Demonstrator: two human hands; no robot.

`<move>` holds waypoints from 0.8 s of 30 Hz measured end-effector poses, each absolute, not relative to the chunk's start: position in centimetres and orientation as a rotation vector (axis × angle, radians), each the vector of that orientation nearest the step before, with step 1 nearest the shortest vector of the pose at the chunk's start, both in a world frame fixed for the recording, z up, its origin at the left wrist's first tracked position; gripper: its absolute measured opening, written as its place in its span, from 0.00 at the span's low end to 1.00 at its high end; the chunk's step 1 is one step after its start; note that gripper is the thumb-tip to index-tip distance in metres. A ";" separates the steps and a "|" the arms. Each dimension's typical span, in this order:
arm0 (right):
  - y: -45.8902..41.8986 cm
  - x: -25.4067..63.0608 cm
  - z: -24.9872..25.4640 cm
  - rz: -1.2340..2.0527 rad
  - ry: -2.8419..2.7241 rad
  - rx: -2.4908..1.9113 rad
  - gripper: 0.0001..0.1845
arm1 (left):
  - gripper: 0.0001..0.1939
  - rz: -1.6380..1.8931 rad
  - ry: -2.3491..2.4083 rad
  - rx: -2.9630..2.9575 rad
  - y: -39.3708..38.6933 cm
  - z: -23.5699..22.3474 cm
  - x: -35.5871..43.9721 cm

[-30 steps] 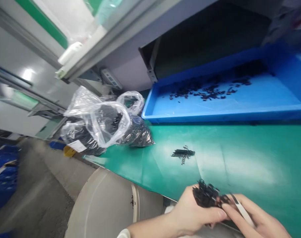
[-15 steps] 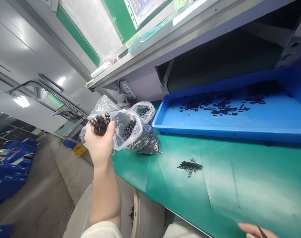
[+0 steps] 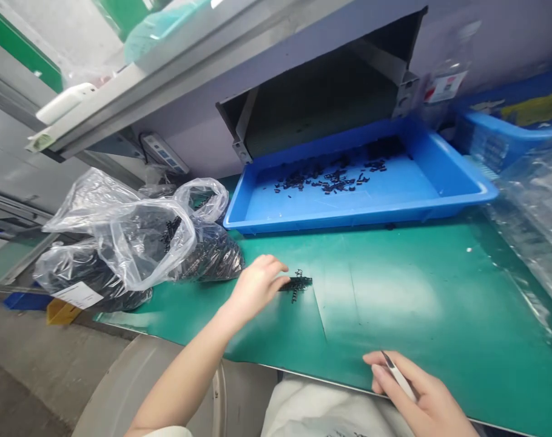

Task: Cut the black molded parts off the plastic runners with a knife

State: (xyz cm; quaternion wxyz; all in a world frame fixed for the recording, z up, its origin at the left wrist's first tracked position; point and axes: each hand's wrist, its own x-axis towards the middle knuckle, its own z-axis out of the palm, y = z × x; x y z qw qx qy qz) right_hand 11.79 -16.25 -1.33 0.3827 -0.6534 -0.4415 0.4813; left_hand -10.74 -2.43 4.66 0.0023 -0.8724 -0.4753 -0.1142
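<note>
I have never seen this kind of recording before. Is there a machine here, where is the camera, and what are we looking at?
There is no robot here: a person works bare-handed. Every picture comes from one camera worn on the head, looking forward and down. The left hand is at a small pile of black parts on the green table; I cannot tell whether it holds any. The right hand holds a slim tool. Farther back stands a blue tray with black pieces in it; to its left are clear bags with dark contents.
</note>
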 end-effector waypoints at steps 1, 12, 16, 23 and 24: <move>-16.4 11.7 -1.3 1.231 -1.120 -1.661 0.12 | 0.03 -0.283 -1.498 -2.784 -2.5 3.1 -10.1; -15.9 11.7 -0.5 1.395 -1.242 -1.619 0.13 | 0.05 -0.204 -1.783 -2.808 -3.3 -1.0 -9.5; -15.9 11.5 -0.4 1.427 -1.289 -1.588 0.14 | 0.04 -0.237 -1.809 -2.844 -3.4 -0.8 -9.2; -16.3 11.9 -0.4 1.413 -1.298 -1.609 0.12 | 0.01 -0.331 -1.778 -2.902 -4.0 -0.3 -9.2; -16.2 11.8 -0.3 1.417 -1.294 -1.601 0.12 | 0.01 -0.360 -1.757 -2.897 -4.1 -0.2 -9.1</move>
